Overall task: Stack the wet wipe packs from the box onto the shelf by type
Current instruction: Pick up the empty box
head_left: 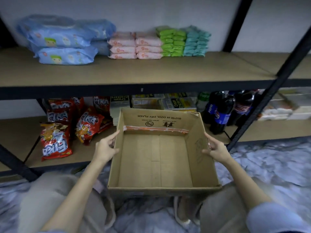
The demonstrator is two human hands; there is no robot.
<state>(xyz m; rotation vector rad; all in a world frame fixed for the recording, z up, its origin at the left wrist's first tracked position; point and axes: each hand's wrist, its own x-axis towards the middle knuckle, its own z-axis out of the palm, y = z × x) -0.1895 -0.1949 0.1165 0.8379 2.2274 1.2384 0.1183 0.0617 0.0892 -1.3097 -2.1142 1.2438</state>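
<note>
box [200, 158]: "STORE IN COOL DRY PLACE"; snack bags [56, 142]: "FIKA"; cartons [179, 102]: "Cream Crackers"

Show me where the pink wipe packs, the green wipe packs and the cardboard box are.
pink wipe packs [135, 46]: head view, front of the two stacks.
green wipe packs [172, 42]: head view, front of the stack.
cardboard box [156, 118]: head view, inner face of the far wall.

Lower tier, left: red snack bags [57, 140], several upright, labels partly legible | centre, behind: cream cracker packs [179, 102], yellow/black print | right of those: dark cola bottles [220, 113], blue labels, standing close together | far right: pale stacked packs [277, 111], blurred, type unclear | floor [269, 165]: grey-white marbled.
</note>
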